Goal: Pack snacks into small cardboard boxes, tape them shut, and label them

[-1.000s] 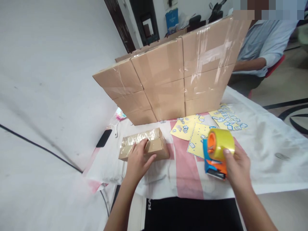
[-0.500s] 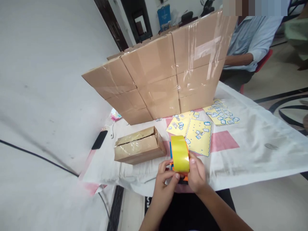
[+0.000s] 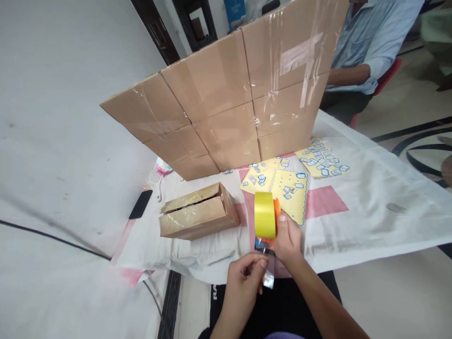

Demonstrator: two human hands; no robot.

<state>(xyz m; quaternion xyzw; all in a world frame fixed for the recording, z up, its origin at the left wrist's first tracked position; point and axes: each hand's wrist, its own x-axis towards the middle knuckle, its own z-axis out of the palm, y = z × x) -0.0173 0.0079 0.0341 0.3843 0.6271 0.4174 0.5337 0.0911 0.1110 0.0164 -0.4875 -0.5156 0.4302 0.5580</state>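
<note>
My right hand point(image 3: 288, 238) is closed round the orange and blue body of a tape dispenser, which carries a big yellow roll of packing tape point(image 3: 264, 214). Below it, my left hand point(image 3: 245, 278) pinches a strip of clear tape point(image 3: 269, 270) that hangs down from the dispenser. To the left lies a small brown cardboard box point(image 3: 197, 214), with a gap showing along its top flaps. Yellow printed sheets point(image 3: 291, 197) lie just beyond the roll.
A tall taped cardboard panel point(image 3: 222, 108) stands across the table. A black phone point(image 3: 141, 204) lies near the left wall. Behind the panel's right end sits a person in a light blue shirt point(image 3: 377, 42). White cloth point(image 3: 360, 235) covers the table.
My left hand has moved down from the dispenser, drawing out a strip of clear tape. My right hand still holds the dispenser, now turned slightly. The camera view has shifted a little.
</note>
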